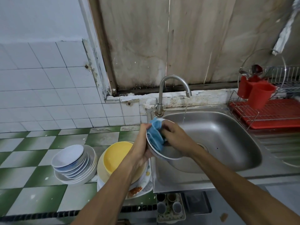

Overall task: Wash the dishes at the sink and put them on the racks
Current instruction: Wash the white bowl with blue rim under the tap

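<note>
Over the sink's [227, 140] left edge, the left hand [142, 143] grips a tilted white bowl [168, 154] by its rim while the right hand [175, 137] pinches a blue cloth [155, 135] against the inside. Washing looks barely begun: left of the grip wait a stack of white bowls [71, 161] and a yellow bowl [116, 155] on soiled plates [138, 190]; well right of it, the rack [267, 114] shows only a glass lid [263, 69] and red holders [258, 93]

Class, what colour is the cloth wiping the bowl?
Light blue; the cloth in the bowl shows best in head view.
</note>
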